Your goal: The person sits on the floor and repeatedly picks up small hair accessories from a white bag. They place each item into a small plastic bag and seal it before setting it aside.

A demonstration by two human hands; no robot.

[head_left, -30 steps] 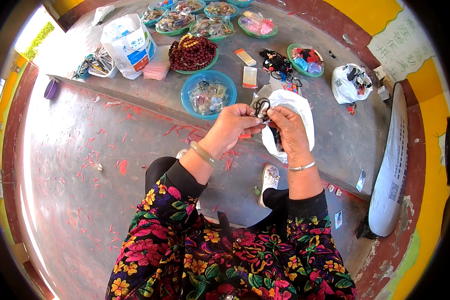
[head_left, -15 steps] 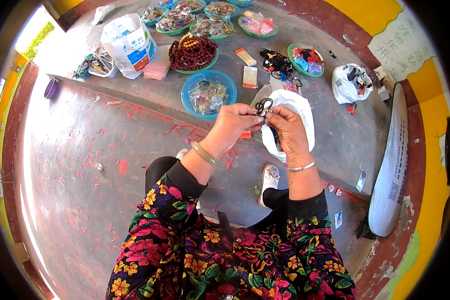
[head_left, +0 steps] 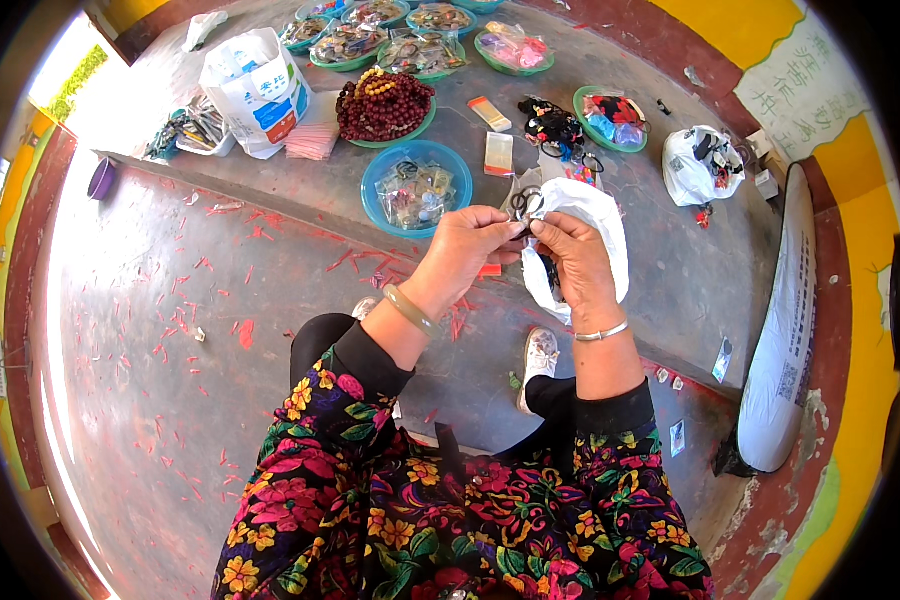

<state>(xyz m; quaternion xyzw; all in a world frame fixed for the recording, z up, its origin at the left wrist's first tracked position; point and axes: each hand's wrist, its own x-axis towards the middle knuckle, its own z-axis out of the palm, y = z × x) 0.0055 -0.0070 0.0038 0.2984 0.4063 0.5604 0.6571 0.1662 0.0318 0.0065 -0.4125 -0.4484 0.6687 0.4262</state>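
My left hand and my right hand meet in front of me, fingertips pinched together on a small dark ring-shaped piece. My right hand also holds a dark cord or string that hangs down against a white plastic bag lying behind it. A blue bowl of small packaged items sits just beyond my left hand on the raised grey ledge.
On the ledge stand a green bowl heaped with dark red beads, several green bowls of packets, a white printed sack, another white bag and loose packets. Red scraps litter the floor. A long white sack leans at right.
My hands have shifted slightly while working the small dark piece; it sits a little more tightly between my fingertips. Nothing else has moved.
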